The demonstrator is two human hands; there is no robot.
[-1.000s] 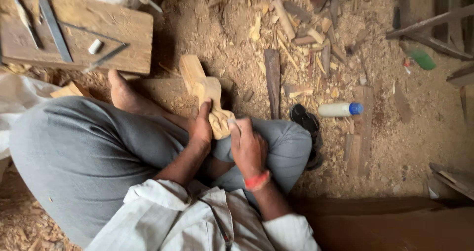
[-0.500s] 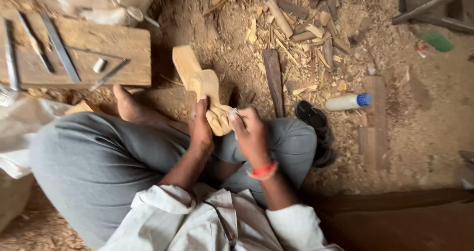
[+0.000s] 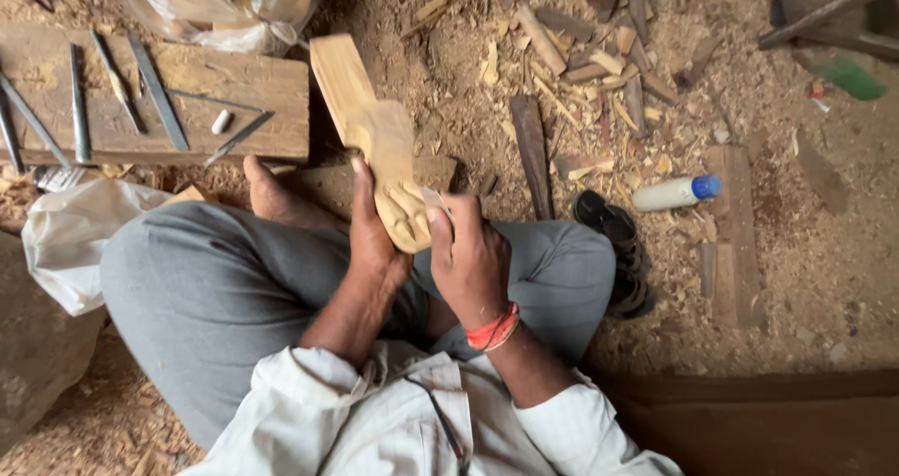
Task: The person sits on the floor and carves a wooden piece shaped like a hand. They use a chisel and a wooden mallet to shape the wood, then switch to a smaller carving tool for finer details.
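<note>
Centrally, both hands clenched on the pale carved wood piece [image 3: 379, 148], left hand [image 3: 373, 233], right hand [image 3: 470, 256], open sawdust floor [image 3: 805, 270] rightward.

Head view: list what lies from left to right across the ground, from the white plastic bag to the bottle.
White plastic bag → plank with metal tools → bare foot → left hand → carved wooden piece → right hand → dark wood strip → black sandal → white bottle with blue cap.

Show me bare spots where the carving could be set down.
Bare board right of the chisels; sawdust floor right of the plank beyond the bottle. Crowded: scrap heap ahead. Left hand and right hand grip the carving.
</note>
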